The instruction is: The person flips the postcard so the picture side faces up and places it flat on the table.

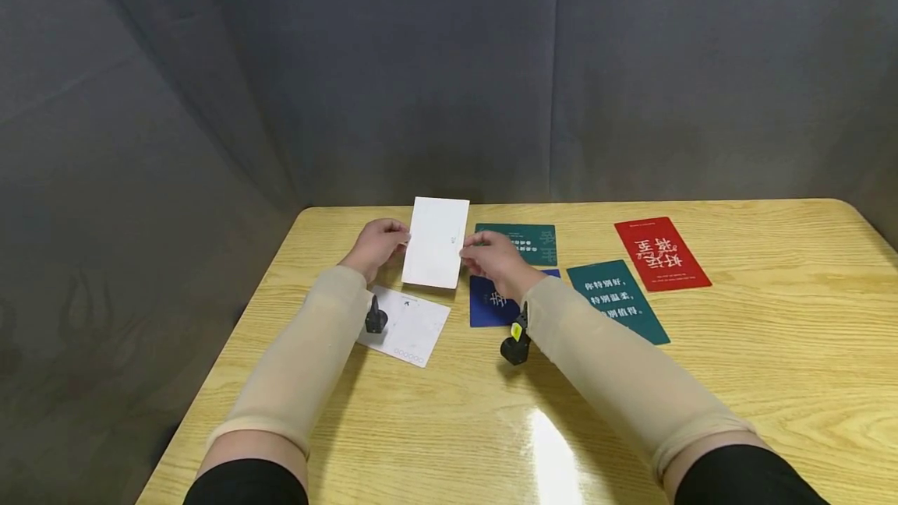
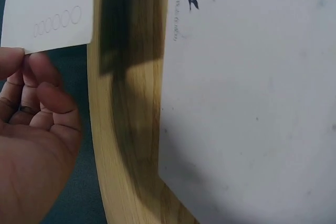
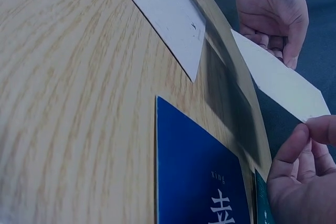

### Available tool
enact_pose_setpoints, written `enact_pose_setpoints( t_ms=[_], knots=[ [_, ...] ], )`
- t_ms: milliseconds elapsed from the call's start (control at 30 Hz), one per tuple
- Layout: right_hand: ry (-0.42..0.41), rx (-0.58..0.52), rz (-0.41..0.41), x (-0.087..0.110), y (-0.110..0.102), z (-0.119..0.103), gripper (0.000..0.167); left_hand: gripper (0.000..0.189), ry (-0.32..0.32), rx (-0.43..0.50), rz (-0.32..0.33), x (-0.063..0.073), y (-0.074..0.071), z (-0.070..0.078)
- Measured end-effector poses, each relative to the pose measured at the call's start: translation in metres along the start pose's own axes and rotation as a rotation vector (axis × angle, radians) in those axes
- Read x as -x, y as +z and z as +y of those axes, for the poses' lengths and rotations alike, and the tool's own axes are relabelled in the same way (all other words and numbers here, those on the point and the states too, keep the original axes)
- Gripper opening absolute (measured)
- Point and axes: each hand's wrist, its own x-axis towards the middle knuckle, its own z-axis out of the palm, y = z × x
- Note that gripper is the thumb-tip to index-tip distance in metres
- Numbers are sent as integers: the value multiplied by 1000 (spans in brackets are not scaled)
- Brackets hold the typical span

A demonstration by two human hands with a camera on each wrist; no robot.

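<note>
Between both hands a white postcard [image 1: 436,244] is held up off the table, its plain white side facing me. My left hand [image 1: 382,244] pinches its left edge between thumb and fingers. On the opposite edge, my right hand [image 1: 494,259] pinches it the same way. In the left wrist view a row of printed ovals shows on the held postcard [image 2: 50,11]. Below the left hand another white card [image 1: 410,326] lies flat on the table. A blue card [image 1: 484,314] with white lettering lies under the right hand, partly hidden by it.
Behind the right hand lies a green card [image 1: 536,244]. Farther right are a larger green card [image 1: 606,294], partly covered by the right forearm, and a red card [image 1: 662,254]. Grey cloth [image 1: 435,76] hangs behind the wooden table [image 1: 449,427].
</note>
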Motion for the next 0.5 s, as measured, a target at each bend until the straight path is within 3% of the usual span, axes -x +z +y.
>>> enact_pose_setpoints(
  t_ms=[500],
  knots=[
    [-49, 21, 31, 4, 1, -9, 13, 11, 54, 79, 21, 9, 1, 14]
  ],
)
